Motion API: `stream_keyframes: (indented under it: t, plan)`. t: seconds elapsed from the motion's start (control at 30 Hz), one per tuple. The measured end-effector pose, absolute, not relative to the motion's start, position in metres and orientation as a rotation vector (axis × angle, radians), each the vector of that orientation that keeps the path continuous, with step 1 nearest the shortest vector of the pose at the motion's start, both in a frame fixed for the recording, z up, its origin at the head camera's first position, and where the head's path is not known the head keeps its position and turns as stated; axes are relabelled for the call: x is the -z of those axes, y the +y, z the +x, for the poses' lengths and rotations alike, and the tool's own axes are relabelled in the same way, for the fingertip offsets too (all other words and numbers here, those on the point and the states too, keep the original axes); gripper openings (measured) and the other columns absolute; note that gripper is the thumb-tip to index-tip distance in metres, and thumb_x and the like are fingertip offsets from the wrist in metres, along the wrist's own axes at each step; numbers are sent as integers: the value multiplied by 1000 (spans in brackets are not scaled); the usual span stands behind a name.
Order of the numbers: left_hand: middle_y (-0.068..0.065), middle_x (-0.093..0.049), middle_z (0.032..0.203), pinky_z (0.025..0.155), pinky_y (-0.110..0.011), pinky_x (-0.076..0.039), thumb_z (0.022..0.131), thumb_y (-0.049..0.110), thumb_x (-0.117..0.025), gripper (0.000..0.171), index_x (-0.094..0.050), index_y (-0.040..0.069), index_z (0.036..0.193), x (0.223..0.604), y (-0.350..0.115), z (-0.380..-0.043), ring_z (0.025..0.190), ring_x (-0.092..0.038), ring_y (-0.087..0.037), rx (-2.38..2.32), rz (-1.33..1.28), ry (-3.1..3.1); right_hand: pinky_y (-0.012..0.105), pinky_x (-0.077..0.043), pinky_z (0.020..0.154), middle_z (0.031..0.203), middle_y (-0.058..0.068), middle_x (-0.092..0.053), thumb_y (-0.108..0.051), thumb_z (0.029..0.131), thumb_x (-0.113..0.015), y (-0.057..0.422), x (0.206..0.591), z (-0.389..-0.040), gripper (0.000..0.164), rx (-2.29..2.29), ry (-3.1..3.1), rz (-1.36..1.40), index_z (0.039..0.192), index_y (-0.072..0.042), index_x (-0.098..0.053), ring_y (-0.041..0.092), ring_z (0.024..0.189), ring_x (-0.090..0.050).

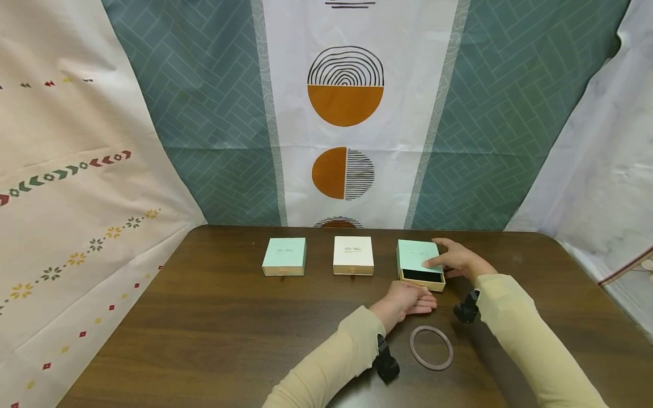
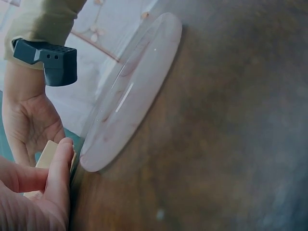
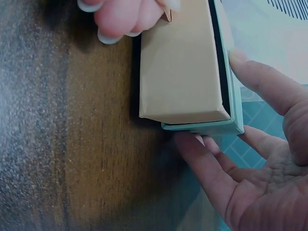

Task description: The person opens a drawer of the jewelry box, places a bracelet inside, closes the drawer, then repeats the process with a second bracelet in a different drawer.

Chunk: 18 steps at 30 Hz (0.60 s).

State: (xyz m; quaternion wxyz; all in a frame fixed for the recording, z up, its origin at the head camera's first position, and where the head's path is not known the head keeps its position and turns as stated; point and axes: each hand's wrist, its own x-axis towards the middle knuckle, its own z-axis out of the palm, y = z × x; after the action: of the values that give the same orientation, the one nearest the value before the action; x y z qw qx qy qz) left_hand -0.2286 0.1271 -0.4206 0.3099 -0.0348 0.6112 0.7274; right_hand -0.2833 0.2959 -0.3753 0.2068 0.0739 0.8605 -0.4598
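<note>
At the right of the row stands a mint-green drawer box [image 1: 415,253], its cream drawer [image 3: 183,72] pulled partway out and showing a black inside. My right hand [image 1: 461,262] holds the box's sleeve, thumb on top and fingers along the right side. At the drawer's front, my left hand [image 1: 405,300] pinches the small tan pull tab [image 3: 167,13] between thumb and finger, its other fingers extended. A pale pinkish bangle [image 2: 132,91] lies flat on the table in front of both hands; neither touches it.
A closed white drawer box [image 1: 353,255] stands left of the opened one, and a closed mint-green drawer box [image 1: 284,256] farther left. All rest on the dark wooden table [image 1: 204,323]. Patterned cloths [image 1: 214,113] hang behind and at the sides.
</note>
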Motion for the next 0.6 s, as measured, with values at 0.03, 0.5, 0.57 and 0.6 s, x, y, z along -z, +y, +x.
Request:
stream_keyframes:
  t: [0.03, 0.5, 0.57, 0.6]
  plan:
    - [-24, -70, 97, 81, -35, -57, 96, 7, -54, 22, -68, -10, 97, 421, 127, -229, 95, -69, -30, -1921, -93, 1615, 56, -46, 95, 148, 38, -10, -17, 84, -73, 296, 375, -283, 98, 1281, 2397, 208, 151, 1, -4, 54, 126, -36]
    - [-26, -70, 95, 78, -34, -58, 96, 7, -54, 23, -69, -11, 94, 422, 128, -230, 92, -70, -30, -1906, -85, 1655, 56, -45, 96, 148, 37, -9, -14, 84, -74, 292, 374, -286, 98, 1254, 2398, 273, 152, -1, -4, 51, 125, -38]
    - [-26, -70, 94, 77, -34, -58, 96, 7, -55, 23, -69, -11, 94, 422, 128, -230, 92, -70, -30, -1904, -84, 1656, 56, -45, 97, 148, 38, -9, -14, 84, -74, 292, 374, -285, 98, 1255, 2394, 277, 152, -1, -5, 51, 125, -37]
    - [-26, -70, 94, 77, -34, -58, 96, 7, -55, 23, -69, -11, 94, 422, 128, -230, 91, -70, -30, -1905, -82, 1656, 56, -45, 97, 148, 38, -9, -14, 84, -74, 292, 375, -286, 98, 1259, 2392, 278, 152, -1, -4, 51, 125, -37]
